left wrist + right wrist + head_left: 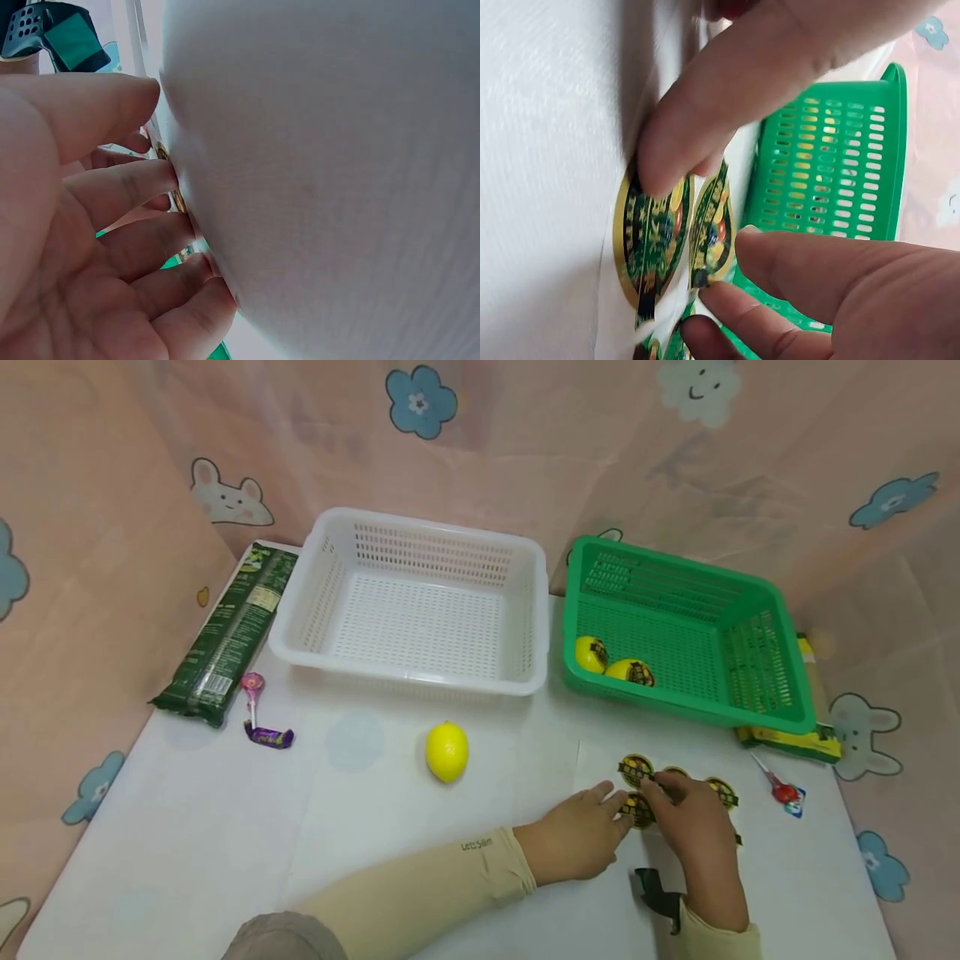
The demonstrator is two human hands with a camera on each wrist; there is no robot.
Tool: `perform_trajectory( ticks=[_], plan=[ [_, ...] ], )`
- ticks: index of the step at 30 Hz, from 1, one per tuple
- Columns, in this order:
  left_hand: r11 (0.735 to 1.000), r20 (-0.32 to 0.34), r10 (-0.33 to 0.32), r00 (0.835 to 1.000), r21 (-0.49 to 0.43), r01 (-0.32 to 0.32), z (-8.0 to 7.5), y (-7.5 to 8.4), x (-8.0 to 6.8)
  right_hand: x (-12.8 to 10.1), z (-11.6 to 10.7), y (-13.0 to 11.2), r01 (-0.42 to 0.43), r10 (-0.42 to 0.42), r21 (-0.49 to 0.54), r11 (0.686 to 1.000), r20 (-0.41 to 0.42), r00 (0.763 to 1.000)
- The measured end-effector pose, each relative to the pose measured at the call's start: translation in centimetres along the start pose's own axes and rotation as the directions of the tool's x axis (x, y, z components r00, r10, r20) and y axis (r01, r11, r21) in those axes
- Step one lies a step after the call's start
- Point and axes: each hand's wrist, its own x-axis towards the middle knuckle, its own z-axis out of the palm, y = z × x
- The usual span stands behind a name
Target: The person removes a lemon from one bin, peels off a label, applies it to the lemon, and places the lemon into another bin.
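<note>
A white sheet of round green-and-gold stickers (636, 770) lies at the front right of the table. My left hand (609, 810) rests flat on the sheet's left part, its fingers (135, 187) straight and pressing down. My right hand (663, 793) curls over the stickers. In the right wrist view its thumb (697, 127) bears on the edge of one sticker (649, 251), and its forefinger (810, 262) touches the neighbouring sticker (711, 225), pinching there. A bare yellow lemon (447, 752) lies at mid-table. Two lemons bearing stickers (592, 653) (632, 672) lie in the green basket (675, 706).
An empty white basket (408, 675) stands at the back centre. A dark green packet (228, 635), a pink lollipop (252, 685) and a purple wrapper (270, 737) lie at the left. A red lollipop (783, 792) and a yellow box (795, 742) lie at the right. Pink cloth walls enclose the table.
</note>
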Motion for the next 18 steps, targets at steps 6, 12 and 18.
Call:
perform_trajectory(
  ticks=[6, 12, 18],
  plan=[
    [1.000, 0.012, -0.007, 1.000, -0.024, 0.008, -0.1, -0.1, 0.0, 0.3, -0.4, 0.1, 0.023, -0.023, 0.040, 0.999, -0.004, 1.000],
    [0.998, 0.028, -0.026, 0.999, -0.053, 0.028, -0.2, 0.0, 0.0, 0.8, -0.8, 0.1, -0.004, 0.004, 0.035, 0.999, -0.005, 1.000],
    [0.997, 0.028, -0.034, 0.999, -0.071, 0.036, -0.3, 0.0, -0.1, 0.6, -1.5, 0.1, -0.112, 0.114, 0.067, 0.992, -0.029, 0.993]
  ],
)
